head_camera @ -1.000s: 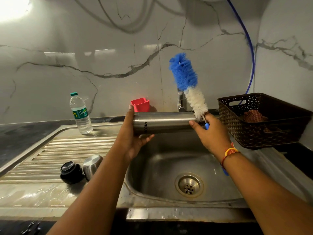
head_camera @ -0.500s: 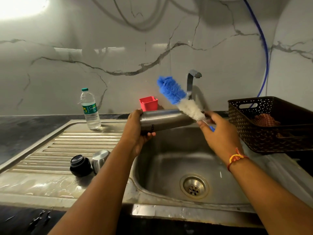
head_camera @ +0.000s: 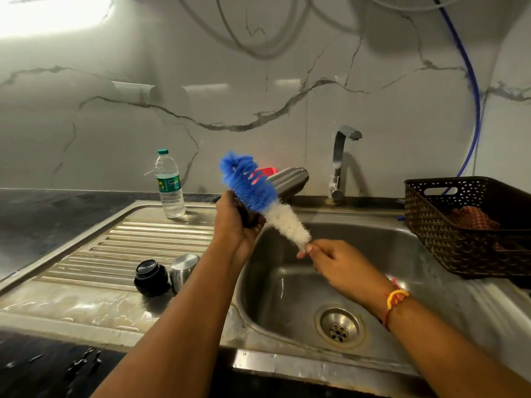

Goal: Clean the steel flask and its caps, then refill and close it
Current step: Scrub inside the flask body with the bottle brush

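Mid frame: left hand (head_camera: 234,225) wraps the near end of the steel flask (head_camera: 290,179), fingers curled round it. The flask is tilted, its far end pointing up-right toward the tap (head_camera: 339,156), over the back left edge of the sink (head_camera: 373,254). Right hand (head_camera: 339,264) pinches the bottle brush (head_camera: 258,196) by its thin handle just below the white bristles, other fingers loosely curled. The brush lies diagonally across the front of the flask, blue tip at upper left, and looks fully outside it.

Both caps are off: black inner cap (head_camera: 150,278) and steel outer cap (head_camera: 184,270) lie touching on the drainboard (head_camera: 115,248), lower left. Whether they're washed, can't tell.

No water visible from the tap. Plastic water bottle (head_camera: 170,188) stands capped at the back of the drainboard, likely the refill source.

Judgement: early-to-middle stage, at the brush-scrub of the flask interior. Left to do: scrubbing, rinsing, caps, refilling, closing.
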Motion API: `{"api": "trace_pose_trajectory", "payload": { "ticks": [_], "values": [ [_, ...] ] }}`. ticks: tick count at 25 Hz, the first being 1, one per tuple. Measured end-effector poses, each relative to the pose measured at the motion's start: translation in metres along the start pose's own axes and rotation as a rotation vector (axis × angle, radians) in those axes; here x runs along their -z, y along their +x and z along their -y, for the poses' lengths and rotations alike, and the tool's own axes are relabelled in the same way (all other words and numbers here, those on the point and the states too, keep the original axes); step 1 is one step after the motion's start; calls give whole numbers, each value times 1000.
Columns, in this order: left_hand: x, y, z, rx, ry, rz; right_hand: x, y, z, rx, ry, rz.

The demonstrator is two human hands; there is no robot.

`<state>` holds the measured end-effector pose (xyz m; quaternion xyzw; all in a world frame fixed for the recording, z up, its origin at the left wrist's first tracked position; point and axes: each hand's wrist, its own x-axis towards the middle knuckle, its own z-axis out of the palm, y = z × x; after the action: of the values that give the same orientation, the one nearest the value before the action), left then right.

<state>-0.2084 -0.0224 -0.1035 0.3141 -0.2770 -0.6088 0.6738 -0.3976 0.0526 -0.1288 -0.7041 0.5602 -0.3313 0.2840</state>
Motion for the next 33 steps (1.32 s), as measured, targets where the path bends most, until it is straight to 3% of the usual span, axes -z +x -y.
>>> {"api": "trace_pose_trajectory", "payload": {
  "ticks": [4,9,14,17,24,33],
  "values": [
    [-8,-5,16,-9,156,6,-7,11,4,23,-41,-94],
    [-1,-1,2,-22,-67,-1,-9,7,-9,13,-164,21],
    [-8,-7,10,5,57,-14,-9,13,0,-12,-118,0],
    [-1,-3,-7,16,-127,-15,1,3,-6,-50,-164,82],
    [8,10,-12,2,-58,-96,19,3,-7,-61,176,-132],
    [10,10,-10,-79,26,-143,13,-1,-4,-22,239,-53]
  ]
}}
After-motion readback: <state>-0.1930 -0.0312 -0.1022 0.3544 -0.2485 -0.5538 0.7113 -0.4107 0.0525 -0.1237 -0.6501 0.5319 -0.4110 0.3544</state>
